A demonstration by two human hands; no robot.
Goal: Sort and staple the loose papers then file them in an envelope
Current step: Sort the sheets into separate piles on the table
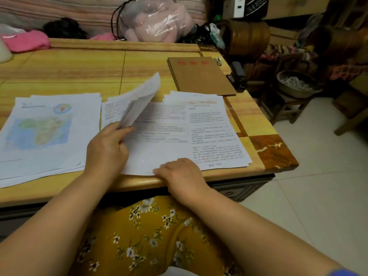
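Two piles of loose paper lie on the yellow table. The left pile shows a map page on top. The right pile is printed text. My left hand pinches a few sheets and holds them lifted and curled above the middle of the right pile. Near the table's front edge, my right hand rests on the bottom edge of the right pile, its fingers lying over the paper. Brown envelopes with red lettering lie at the back right. A black stapler sits at the table's right edge.
A small metal clip lies by the envelopes. Pink cloth and a plastic bag with a pink soft toy sit behind the table. To the right stand a stool with a bowl and wooden tubs.
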